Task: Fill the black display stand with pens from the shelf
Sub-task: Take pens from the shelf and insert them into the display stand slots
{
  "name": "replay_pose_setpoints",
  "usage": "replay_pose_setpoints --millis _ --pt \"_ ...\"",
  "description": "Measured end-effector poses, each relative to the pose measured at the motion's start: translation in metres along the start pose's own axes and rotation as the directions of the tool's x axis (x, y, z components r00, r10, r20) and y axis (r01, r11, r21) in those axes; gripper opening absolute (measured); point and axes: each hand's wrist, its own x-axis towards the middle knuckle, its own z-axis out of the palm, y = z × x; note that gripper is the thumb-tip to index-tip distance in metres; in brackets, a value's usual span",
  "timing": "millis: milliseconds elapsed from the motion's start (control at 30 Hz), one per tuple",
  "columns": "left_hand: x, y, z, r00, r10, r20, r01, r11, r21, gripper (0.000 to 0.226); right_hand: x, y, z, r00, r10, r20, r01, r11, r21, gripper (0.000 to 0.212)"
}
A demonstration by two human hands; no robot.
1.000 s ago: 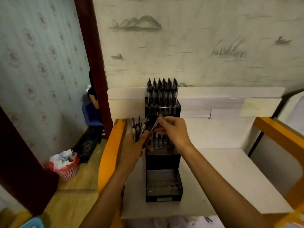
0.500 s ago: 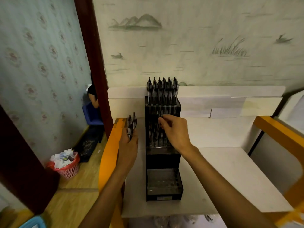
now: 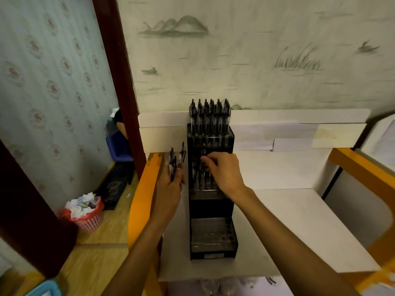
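Observation:
A black tiered display stand [image 3: 211, 208] stands on a white shelf [image 3: 299, 221]. Its top tier is packed with dark pens [image 3: 210, 118]; the middle tier holds several; the bottom tier [image 3: 213, 233] shows bare holes. My left hand [image 3: 171, 189] grips a small bunch of pens [image 3: 176, 162] upright, just left of the stand. My right hand [image 3: 224, 169] reaches into the middle tier and pinches one pen [image 3: 203, 157] near its top, held upright among the others.
An orange frame rail [image 3: 143, 195] borders the shelf on the left, another [image 3: 363, 169] on the right. A red basket of crumpled paper [image 3: 84, 212] sits on the wooden floor beside a dark door frame [image 3: 115, 67]. Patterned wallpaper rises behind.
My right hand took a pen from the left hand's bunch and carried it into the stand's middle tier. My left hand drew back to the left with the remaining pens.

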Motion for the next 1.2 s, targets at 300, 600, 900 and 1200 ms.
replay_pose_setpoints --millis 300,600,900,1200 --pt "-0.004 0.010 0.001 0.996 0.084 0.025 -0.084 0.996 0.031 0.022 -0.015 0.019 0.015 0.990 0.075 0.117 -0.068 0.996 -0.064 0.023" --pt "-0.007 0.010 0.007 0.995 0.092 0.050 -0.091 0.996 -0.015 0.028 -0.013 0.008 0.000 0.986 0.149 0.073 -0.162 0.962 0.220 0.022" --pt "-0.009 0.019 0.014 0.996 0.043 0.084 -0.042 0.999 -0.009 0.016 -0.005 -0.006 -0.014 0.966 0.180 0.185 -0.257 0.721 0.643 0.020" --pt "-0.013 0.021 0.008 0.999 0.032 0.034 -0.033 0.999 0.025 0.016 0.006 0.010 -0.027 0.965 0.258 0.046 -0.231 0.757 0.611 0.018"
